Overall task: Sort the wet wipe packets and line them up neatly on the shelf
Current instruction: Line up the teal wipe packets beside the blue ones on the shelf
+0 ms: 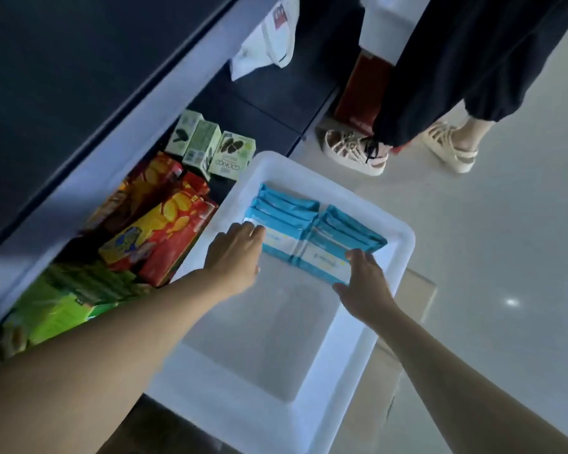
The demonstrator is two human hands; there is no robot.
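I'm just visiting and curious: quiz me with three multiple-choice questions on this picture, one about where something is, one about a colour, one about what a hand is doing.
1. Where are the wet wipe packets?
A on the floor
B in the white bin
C on the shelf

2. What colour are they mostly?
A blue
B red
C green

3. What is the right hand doing?
A hanging idle
B pointing at the shoes
C holding a packet's end

Answers: 1 B, two rows lie inside its walls. 2 A, blue wrappers with white labels. 3 C, thumb and fingers curl round the nearest packet's end; the left hand touches the other row.
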